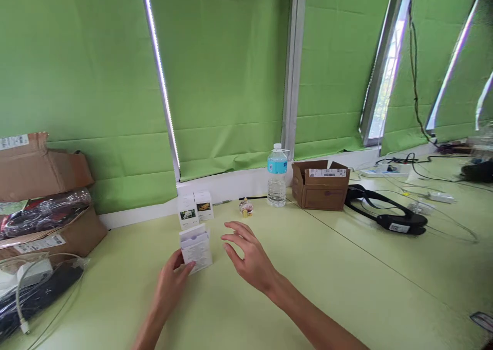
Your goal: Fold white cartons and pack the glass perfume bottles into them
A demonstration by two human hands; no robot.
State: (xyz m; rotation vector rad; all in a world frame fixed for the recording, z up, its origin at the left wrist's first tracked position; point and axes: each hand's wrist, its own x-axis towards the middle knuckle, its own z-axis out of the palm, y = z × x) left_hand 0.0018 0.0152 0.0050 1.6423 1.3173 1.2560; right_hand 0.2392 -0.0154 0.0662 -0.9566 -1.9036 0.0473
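My left hand (173, 277) grips a small white box (197, 252) by its lower left side, thumb in front. The box stands on the table with its top flap up and printed text on the face towards me. To its right, my right hand (248, 257) hovers with fingers apart, touching nothing. Just behind the held box stand two white boxes, a left one (188, 214) with a white flower picture and a right one (204, 206) with a yellow picture. A small glass perfume bottle (246, 207) with gold parts sits further right.
A water bottle (277, 178) and an open brown carton (320, 188) stand at the back. Black headgear (400, 220) and cables lie to the right. Cartons (50, 172) and plastic-wrapped goods (42, 283) fill the left side. Green blinds (227, 83) hang behind the table (308, 268).
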